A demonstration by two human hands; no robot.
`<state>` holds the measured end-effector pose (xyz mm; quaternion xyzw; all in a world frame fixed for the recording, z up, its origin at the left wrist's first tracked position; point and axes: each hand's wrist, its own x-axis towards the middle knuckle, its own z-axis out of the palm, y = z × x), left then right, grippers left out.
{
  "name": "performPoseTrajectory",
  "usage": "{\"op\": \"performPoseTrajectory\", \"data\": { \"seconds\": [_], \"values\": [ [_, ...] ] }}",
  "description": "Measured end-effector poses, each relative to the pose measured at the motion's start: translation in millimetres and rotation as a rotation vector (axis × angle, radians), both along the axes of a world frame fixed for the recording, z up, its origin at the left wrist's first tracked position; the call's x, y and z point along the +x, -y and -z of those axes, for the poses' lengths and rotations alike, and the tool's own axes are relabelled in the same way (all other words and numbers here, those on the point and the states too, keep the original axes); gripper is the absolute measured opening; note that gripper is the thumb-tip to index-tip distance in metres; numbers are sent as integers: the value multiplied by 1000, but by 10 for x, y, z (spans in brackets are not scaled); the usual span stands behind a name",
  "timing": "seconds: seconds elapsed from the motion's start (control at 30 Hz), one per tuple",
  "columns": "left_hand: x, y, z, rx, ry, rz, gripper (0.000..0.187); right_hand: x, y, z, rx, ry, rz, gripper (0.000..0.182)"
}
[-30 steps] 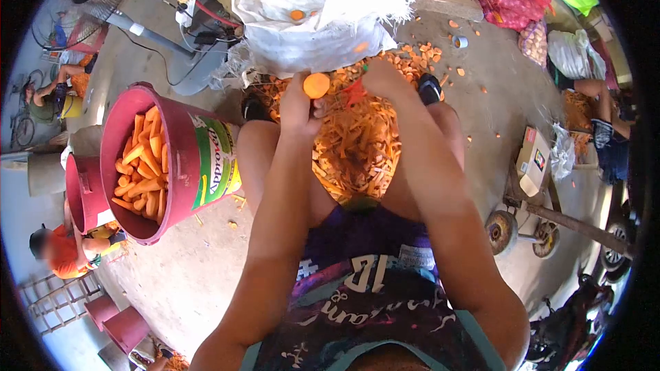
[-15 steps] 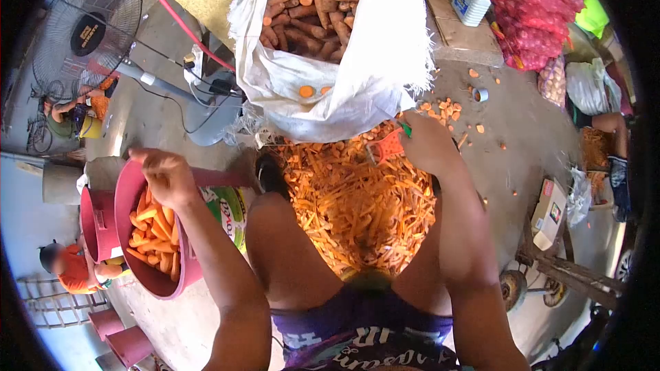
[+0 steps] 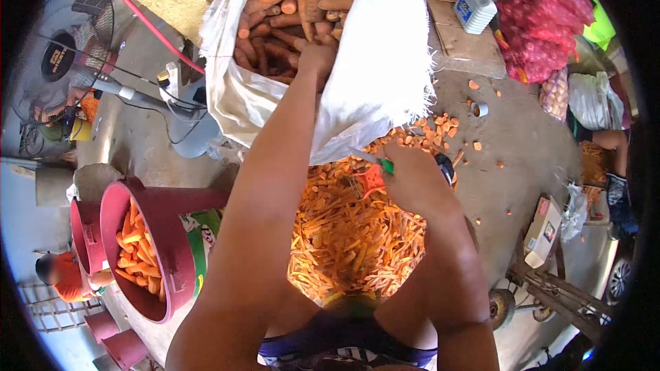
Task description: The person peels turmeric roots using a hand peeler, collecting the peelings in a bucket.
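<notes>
My left hand [image 3: 317,60] reaches into a white woven sack [image 3: 392,48] and touches the unpeeled carrots [image 3: 278,20] in it; its fingers are mostly hidden. My right hand [image 3: 416,177] is closed around an orange peeler [image 3: 372,181] and a small knife with a green handle [image 3: 387,165], whose blade points left. Below both hands, a heap of carrot peelings [image 3: 350,227] lies between my legs. To the left, a maroon tub [image 3: 199,196] holds peeled carrots [image 3: 139,251].
Carrot ends [image 3: 443,127] are scattered on the floor by the sack. At the upper right are red net bags [image 3: 543,20] and a white jug [image 3: 475,8]. A wheeled cart [image 3: 550,282] stands right, a fan [image 3: 60,58] left. Another person in an orange shirt [image 3: 67,278] sits far left.
My left hand has moved from above the tub up and right into the sack. The right hand, still holding peeler and knife, has shifted slightly down and left. The view has tilted.
</notes>
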<state>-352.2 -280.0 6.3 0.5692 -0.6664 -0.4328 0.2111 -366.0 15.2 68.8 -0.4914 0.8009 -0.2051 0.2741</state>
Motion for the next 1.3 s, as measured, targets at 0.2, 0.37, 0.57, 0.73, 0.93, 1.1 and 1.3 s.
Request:
{"op": "performPoseTrajectory", "data": {
  "seconds": [0.2, 0.37, 0.57, 0.73, 0.93, 1.1, 1.3],
  "values": [
    [174, -31, 47, -166, 272, 365, 64, -35, -72, -109, -11, 44, 1, 18],
    [406, -154, -19, -334, 234, 324, 46, 89, -166, -123, -22, 28, -23, 21],
    [910, -506, -364, -555, -117, 270, 25, 192, -557, -113, -74, 50, 43, 25],
    [1704, -427, -1473, -125, -514, 216, 37, 264, -792, -115, -61, 6, 26, 31],
    [2171, -703, -1671, -205, -74, 422, 37, 485, -818, -124, -115, -71, -6, 32],
    [1692, -712, -840, -266, -128, 427, 50, 481, -747, -143, -111, -2, 15, 35],
    [819, -936, -610, -362, 357, 448, 53, 64, -615, -89, -242, -40, 136, 28]
  ]
}}
